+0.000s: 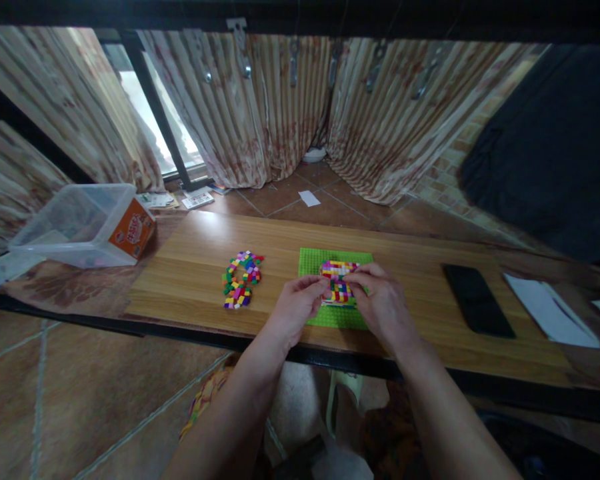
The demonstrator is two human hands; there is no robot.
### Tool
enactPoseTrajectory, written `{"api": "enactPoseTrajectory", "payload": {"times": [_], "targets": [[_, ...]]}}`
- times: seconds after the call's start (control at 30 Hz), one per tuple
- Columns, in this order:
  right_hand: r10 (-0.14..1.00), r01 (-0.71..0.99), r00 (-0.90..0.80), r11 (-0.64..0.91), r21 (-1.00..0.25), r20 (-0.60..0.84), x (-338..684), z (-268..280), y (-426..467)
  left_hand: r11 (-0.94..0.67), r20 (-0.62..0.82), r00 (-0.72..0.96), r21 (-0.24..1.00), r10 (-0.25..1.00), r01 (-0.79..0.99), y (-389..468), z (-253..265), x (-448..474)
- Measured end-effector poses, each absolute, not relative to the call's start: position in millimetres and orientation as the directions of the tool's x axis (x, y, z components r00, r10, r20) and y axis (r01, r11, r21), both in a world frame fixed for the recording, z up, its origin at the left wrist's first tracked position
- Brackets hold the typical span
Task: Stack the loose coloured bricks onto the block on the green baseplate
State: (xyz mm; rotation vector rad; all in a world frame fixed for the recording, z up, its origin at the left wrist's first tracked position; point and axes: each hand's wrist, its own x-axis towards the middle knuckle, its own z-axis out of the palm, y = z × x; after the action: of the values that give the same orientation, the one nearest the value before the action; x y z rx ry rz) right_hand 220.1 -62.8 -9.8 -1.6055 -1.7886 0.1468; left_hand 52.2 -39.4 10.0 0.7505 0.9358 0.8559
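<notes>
A build of many-coloured toy bricks (pixel 341 268) sits on a bright green studded baseplate (pixel 310 259) on the wooden board. My left hand (pixel 299 301) is closed at the build's left side, thumb and fingers pressed together against it. Over the right part of the build, my right hand (pixel 381 297) has its fingertips pinched at the top; any small brick between them is hidden. To the left lies a loose pile of small coloured bricks (pixel 241 293), apart from both hands.
A clear plastic box (pixel 75 250) with an orange label stands at the far left. Right of the baseplate lies a black phone (pixel 477 300), with white paper (pixel 547 310) beyond it. The wooden board (pixel 180 280) ends at a dark front edge. Curtains (pixel 260 120) hang behind.
</notes>
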Motion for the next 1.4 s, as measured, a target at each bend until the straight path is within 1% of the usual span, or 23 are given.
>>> {"api": "enactPoseTrajectory", "payload": {"times": [0.13, 0.33, 0.5, 0.63, 0.77, 0.97, 1.2, 1.3, 1.4], "targets": [[0.909, 0.800, 0.090, 0.178, -0.573, 0.408, 223.5, -7.4, -62.8, 0.452, -0.357, 0.324, 0.841, 0.876, -0.296, -39.5, 11.0, 51.8], [0.867, 0.814, 0.235, 0.072, -0.576, 0.440, 227.0, -5.3, -61.1, 0.447, -0.348, 0.325, 0.839, 0.879, -0.311, -38.9, 10.9, 52.0], [0.822, 0.818, 0.342, -0.022, -0.574, 0.456, 223.0, -20.9, -55.6, 0.444, -0.347, 0.324, 0.842, 0.880, -0.305, -39.2, 10.7, 52.4], [0.801, 0.809, 0.393, -0.068, -0.584, 0.452, 221.3, -36.2, -48.5, 0.447, -0.351, 0.327, 0.845, 0.878, -0.293, -39.2, 10.5, 52.8], [0.812, 0.803, 0.399, -0.084, -0.590, 0.427, 220.6, -43.0, -45.8, 0.451, -0.355, 0.321, 0.839, 0.878, -0.304, -39.4, 11.5, 52.4], [0.831, 0.814, 0.398, -0.125, -0.567, 0.389, 213.3, -39.5, -48.5, 0.460, -0.361, 0.323, 0.829, 0.875, -0.318, -38.7, 12.8, 50.7], [0.831, 0.829, 0.386, -0.121, -0.545, 0.402, 205.5, -39.0, -49.1, 0.468, -0.375, 0.309, 0.822, 0.874, -0.324, -37.9, 11.0, 50.0], [0.824, 0.823, 0.390, -0.112, -0.557, 0.411, 206.8, -39.7, -49.2, 0.473, -0.378, 0.298, 0.790, 0.877, -0.390, -37.3, 11.6, 49.6], [0.793, 0.818, 0.378, -0.044, -0.574, 0.478, 207.6, -31.7, -52.3, 0.506, -0.403, 0.306, 0.701, 0.862, -0.503, -35.5, 15.4, 48.8]]}}
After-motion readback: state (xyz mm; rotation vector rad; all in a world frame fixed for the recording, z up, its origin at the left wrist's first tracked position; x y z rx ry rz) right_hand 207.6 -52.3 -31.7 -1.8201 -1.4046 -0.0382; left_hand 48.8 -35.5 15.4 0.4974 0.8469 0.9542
